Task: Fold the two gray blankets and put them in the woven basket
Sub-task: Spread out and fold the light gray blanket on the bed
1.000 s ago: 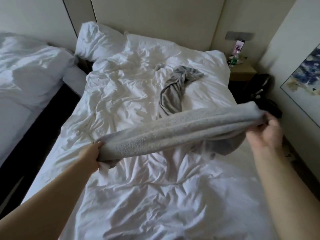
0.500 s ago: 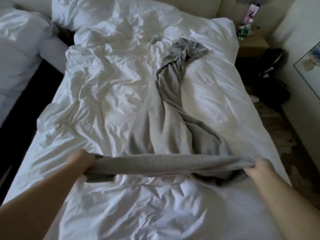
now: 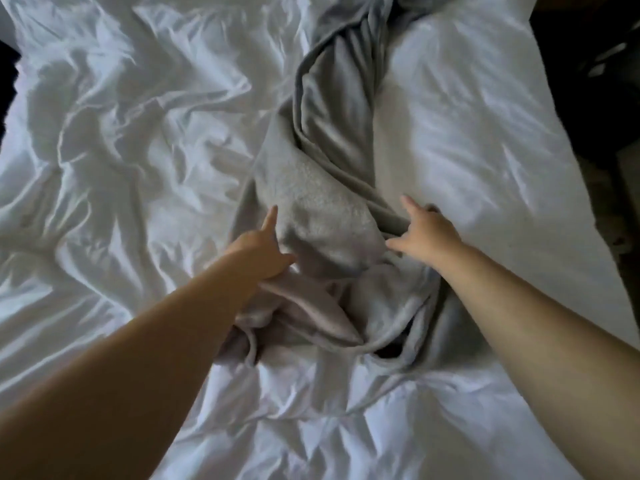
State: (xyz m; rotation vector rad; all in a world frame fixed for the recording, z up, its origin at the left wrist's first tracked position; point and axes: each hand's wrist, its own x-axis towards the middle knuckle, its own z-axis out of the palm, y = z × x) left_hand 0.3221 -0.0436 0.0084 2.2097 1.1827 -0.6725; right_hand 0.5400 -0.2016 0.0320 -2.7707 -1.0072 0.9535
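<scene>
A fluffy gray blanket (image 3: 311, 220) lies bunched in the middle of the white bed (image 3: 121, 150), its near part crumpled under my forearms. A second, smoother gray blanket (image 3: 339, 109) runs twisted from it toward the top of the frame. My left hand (image 3: 258, 247) touches the fluffy blanket's left edge with index finger and thumb spread; its other fingers are hidden. At the bundle's right side, my right hand (image 3: 424, 233) rests on a gray fold, index finger and thumb also spread. No woven basket is in view.
Rumpled white bedding spreads to the left and right of the blankets. The bed's right edge (image 3: 568, 161) drops to a dark floor with dark objects (image 3: 602, 64) at the upper right. A dark gap (image 3: 7, 74) shows at the far left.
The blanket edge I held stretched between both hands now lies bunched on the bed. Both hands moved forward and closer together, and my view dropped nearer the bed.
</scene>
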